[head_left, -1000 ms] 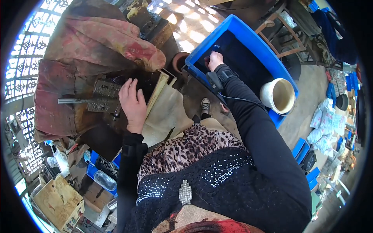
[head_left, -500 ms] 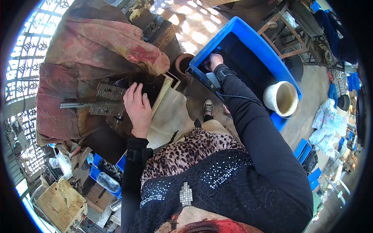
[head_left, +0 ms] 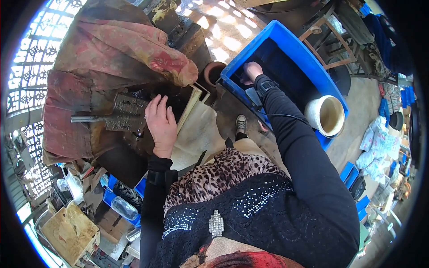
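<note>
My left hand (head_left: 161, 126) is open, its fingers loosely stretched over the front edge of a dark, grimy work area. Nothing shows in its grasp. Just left of the fingertips is a wet-looking metal block (head_left: 128, 112) with a metal rod (head_left: 89, 119) running out to the left. My right hand (head_left: 253, 70) reaches down inside a large blue plastic bin (head_left: 333, 85), near its left end. The fingers of that hand point into deep shadow, so whether they grip anything is hidden. A white bucket (head_left: 312, 111) stands at the bin's near right end.
A stained red cloth (head_left: 120, 49) drapes over the machine. Beside it are a wooden frame edge (head_left: 188, 109) and a brown round pot (head_left: 212, 73). A wooden-framed stand (head_left: 330, 40) is beyond the bin. White sacks (head_left: 377, 147) lie at right; a worn box (head_left: 70, 232) sits lower left.
My right hand has shifted slightly to the right inside the blue bin. My left hand keeps its place by the metal block. The whole view has moved a little.
</note>
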Tool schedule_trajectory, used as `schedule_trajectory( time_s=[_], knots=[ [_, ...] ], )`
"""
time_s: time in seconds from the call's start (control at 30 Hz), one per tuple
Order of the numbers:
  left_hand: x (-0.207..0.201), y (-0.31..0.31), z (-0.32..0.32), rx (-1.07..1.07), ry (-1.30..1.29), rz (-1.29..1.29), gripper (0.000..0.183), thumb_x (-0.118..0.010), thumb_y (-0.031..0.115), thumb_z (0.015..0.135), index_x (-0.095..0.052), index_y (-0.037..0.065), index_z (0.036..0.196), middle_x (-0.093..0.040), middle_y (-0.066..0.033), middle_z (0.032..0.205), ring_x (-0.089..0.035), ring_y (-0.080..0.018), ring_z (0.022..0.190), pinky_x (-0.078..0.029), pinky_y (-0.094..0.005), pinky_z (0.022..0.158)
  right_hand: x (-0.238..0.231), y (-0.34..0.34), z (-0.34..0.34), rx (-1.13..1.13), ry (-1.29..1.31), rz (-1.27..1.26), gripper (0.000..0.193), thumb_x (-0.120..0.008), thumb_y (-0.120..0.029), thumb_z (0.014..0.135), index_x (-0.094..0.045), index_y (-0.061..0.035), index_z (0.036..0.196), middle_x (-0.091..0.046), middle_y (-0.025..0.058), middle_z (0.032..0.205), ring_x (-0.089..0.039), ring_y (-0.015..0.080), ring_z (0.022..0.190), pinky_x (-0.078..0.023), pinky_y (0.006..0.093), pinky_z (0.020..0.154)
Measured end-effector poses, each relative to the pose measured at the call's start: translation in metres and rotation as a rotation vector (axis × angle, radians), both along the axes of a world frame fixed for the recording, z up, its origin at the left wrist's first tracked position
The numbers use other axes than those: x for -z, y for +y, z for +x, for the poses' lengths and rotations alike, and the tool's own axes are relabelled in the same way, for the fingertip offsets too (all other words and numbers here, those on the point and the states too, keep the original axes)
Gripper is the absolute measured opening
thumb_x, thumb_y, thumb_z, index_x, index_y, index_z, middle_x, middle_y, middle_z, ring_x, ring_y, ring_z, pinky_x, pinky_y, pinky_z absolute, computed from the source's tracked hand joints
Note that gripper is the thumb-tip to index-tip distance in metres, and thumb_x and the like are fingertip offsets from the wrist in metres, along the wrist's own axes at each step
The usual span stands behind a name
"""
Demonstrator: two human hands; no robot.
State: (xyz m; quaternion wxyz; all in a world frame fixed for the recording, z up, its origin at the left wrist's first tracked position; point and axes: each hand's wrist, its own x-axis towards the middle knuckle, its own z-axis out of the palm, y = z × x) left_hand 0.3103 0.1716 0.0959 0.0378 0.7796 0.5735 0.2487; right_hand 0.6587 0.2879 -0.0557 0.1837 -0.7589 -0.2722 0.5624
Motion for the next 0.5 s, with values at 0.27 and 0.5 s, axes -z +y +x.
schedule_trajectory(
  time_s=[0.27, 0.5],
  knots=[
    [0.003, 0.002, -0.005, -0.015, 0.001, -0.007, 0.032, -0.061, 0.008, 0.087, -0.062, 0.000, 0.118, -0.057, -0.0168, 0.123, -0.052, -0.0365, 0.114, -0.042, -0.0452, 0.099, 0.020, -0.006, 0.015, -0.247, -0.455, 0.227, 0.044, -0.053, -0.022, 0.092, -0.052, 0.0002, 0.130, -0.071, 0.0182, 0.083, -0.071, 0.0247, 0.067, -0.055, 0.0350, 0.053],
    [0.004, 0.001, -0.008, -0.052, 0.001, -0.025, 0.030, -0.061, 0.008, 0.087, -0.063, 0.000, 0.116, -0.059, -0.0163, 0.121, -0.053, -0.0353, 0.112, -0.043, -0.0446, 0.098, 0.024, 0.003, 0.008, -0.587, -0.653, 0.150, 0.077, -0.059, -0.033, 0.091, -0.021, -0.0063, 0.152, -0.069, 0.0213, 0.103, -0.071, 0.0278, 0.088, -0.055, 0.0365, 0.070]
  ],
)
